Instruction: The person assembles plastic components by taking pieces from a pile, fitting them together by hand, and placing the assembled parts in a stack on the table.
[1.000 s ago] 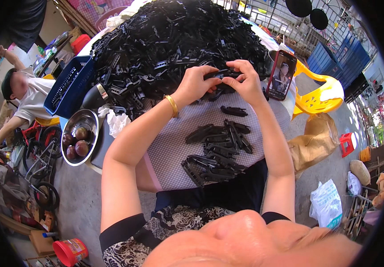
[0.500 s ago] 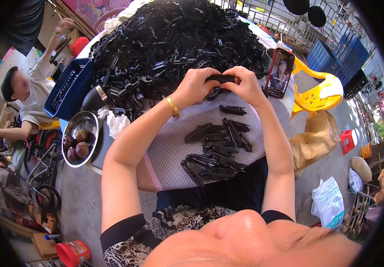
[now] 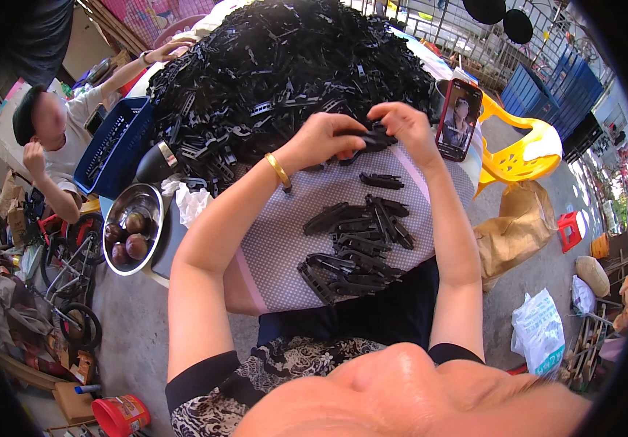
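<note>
Above the near edge of a big heap of black plastic parts [image 3: 292, 65], my two hands meet over the table. My left hand [image 3: 328, 138] has its thumb and fingers closed on a long, narrow black plastic part, largely covered by the fingers. Facing it, my right hand [image 3: 407, 130] bends its fingers around the right end of a dark plastic part [image 3: 378, 138]; whether both hands grip the same part is hard to see. Below them on the dotted cloth [image 3: 270, 240] lie several finished-looking dark parts [image 3: 350, 251] in a loose group, with a single one [image 3: 381, 180] apart above.
Left of the heap stand a blue basket [image 3: 114, 146] and a steel bowl [image 3: 133, 229] of round dark fruit, with crumpled tissue [image 3: 191, 204] beside. A phone [image 3: 460, 120] stands upright at right, near a yellow chair [image 3: 521, 149]. Another person [image 3: 63, 124] reaches toward the heap's far left.
My hands have drawn slightly apart; my right fingers have lifted and opened a little around the part. The other person's raised arm has come down onto the heap's edge.
</note>
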### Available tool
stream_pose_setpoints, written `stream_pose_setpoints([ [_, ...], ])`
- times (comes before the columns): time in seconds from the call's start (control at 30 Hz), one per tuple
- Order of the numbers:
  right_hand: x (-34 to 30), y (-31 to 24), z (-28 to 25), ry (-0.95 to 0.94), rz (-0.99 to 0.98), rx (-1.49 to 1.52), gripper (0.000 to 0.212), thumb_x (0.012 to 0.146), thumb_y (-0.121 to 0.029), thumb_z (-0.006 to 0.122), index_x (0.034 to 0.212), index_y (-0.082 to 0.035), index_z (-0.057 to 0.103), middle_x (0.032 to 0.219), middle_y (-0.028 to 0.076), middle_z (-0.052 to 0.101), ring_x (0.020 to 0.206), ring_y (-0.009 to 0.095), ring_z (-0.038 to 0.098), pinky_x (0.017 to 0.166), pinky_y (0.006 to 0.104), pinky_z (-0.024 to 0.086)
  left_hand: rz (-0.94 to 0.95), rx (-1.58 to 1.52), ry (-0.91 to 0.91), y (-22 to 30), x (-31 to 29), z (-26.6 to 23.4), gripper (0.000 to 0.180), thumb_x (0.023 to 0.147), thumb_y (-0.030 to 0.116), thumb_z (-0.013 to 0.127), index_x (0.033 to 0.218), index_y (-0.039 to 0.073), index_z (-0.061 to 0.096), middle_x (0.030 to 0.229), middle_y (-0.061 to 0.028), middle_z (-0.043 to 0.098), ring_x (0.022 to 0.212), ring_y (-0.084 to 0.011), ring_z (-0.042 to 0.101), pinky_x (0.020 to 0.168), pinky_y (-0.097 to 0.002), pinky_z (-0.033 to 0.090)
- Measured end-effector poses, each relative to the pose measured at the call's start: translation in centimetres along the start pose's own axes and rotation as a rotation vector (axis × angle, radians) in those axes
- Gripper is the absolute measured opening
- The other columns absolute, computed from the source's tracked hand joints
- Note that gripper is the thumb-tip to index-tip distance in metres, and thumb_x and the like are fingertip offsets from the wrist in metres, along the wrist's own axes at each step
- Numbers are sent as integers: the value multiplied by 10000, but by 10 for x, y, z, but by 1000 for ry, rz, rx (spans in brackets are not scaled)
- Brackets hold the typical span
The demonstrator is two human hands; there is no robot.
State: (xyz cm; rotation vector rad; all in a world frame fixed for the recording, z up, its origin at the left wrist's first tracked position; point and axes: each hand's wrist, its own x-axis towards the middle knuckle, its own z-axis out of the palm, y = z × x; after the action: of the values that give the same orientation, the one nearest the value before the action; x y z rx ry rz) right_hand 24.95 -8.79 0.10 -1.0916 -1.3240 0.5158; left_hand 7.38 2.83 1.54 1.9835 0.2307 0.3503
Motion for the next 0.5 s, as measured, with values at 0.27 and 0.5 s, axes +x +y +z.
stream_pose_setpoints([
  [0.27,22,37,-5,321,-390,-1044,264,839,-266,588,1034,-95,634,1020,103,624,958,296,542,826,379,444,23,340,-167,2,-6,24,351,774,345,685,914,23,673,807,-102,658,727,-186,609,663,-300,477],
  [0.5,21,48,-11,270,-89,-969,223,783,-266,600,816,-63,685,823,112,663,813,302,612,756,397,486,101,1027,232,-15,-12,34,207,740,228,665,818,37,643,877,-96,529,881,-263,541,746,-356,479],
])
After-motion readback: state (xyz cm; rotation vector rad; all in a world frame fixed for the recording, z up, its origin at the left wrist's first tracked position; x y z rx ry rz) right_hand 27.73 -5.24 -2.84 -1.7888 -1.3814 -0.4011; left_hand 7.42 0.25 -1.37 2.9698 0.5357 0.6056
